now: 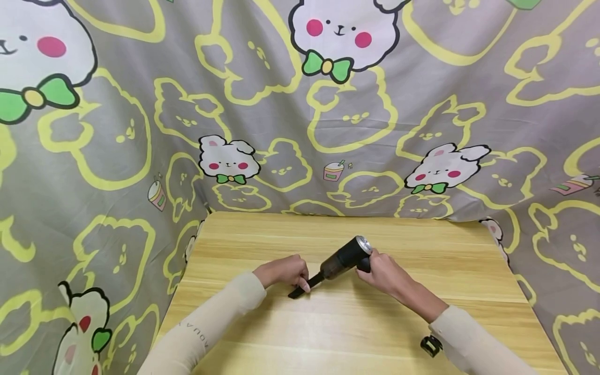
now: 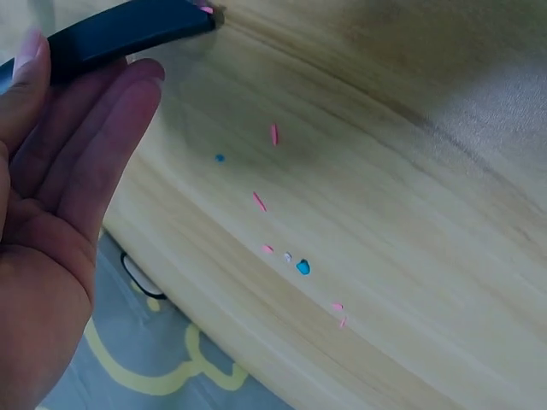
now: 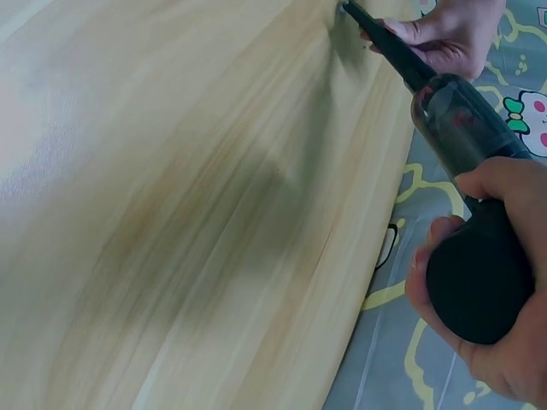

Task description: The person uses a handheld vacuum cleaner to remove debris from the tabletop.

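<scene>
A black handheld vacuum cleaner (image 1: 344, 259) with a smoky see-through dust cup slants over the table in the head view. My right hand (image 1: 386, 272) grips its handle, fingers wrapped round it in the right wrist view. At the other end, my left hand (image 1: 288, 271) pinches the narrow nozzle (image 2: 128, 34) between thumb and fingers. A pink bit sits at the nozzle's tip in the left wrist view. Small pink scraps (image 2: 274, 134) and blue scraps (image 2: 303, 267) lie scattered on the wood close to the tip. Reddish bits show faintly inside the dust cup (image 3: 461, 120).
The wooden table (image 1: 319, 333) has its edge close to both hands in the wrist views. Grey cloth (image 1: 281, 120) with cartoon animals hangs at the back and sides. A small black device (image 1: 430, 345) is at the right sleeve.
</scene>
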The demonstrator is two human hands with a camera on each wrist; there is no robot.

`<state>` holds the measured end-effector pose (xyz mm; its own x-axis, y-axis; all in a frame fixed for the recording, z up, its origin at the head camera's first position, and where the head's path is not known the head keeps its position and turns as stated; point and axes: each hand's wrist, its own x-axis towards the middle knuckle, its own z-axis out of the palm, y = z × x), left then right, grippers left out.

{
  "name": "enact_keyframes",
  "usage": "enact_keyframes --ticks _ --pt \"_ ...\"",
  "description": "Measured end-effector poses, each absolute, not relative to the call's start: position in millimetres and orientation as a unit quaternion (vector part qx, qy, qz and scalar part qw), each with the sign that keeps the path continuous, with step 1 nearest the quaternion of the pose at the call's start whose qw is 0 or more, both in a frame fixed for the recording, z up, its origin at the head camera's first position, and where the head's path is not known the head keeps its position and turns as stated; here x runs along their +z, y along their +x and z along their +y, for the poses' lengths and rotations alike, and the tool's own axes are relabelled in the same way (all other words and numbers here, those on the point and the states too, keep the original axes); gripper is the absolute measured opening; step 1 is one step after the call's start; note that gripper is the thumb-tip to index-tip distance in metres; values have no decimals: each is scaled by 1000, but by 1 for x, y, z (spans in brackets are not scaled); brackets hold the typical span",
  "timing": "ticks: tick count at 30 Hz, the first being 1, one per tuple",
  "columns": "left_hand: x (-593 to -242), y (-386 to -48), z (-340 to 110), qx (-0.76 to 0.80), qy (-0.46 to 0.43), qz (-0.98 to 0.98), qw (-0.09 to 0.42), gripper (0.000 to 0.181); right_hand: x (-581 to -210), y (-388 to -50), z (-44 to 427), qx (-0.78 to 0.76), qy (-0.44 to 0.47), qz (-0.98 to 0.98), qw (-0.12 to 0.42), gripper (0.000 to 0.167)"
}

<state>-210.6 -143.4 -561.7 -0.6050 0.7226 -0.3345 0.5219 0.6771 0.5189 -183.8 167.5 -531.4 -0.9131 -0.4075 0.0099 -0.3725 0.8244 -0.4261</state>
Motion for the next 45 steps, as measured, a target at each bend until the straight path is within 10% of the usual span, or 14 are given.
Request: enact_keyframes --ticks 21,45 --pt "-569 -194 -136 199 333 872 298 28 -538 -187 180 -242 -229 940 75 45" --pt "-565 -218 -159 208 348 890 211 19 -549 -190 161 -199 -220 954 -36 55"
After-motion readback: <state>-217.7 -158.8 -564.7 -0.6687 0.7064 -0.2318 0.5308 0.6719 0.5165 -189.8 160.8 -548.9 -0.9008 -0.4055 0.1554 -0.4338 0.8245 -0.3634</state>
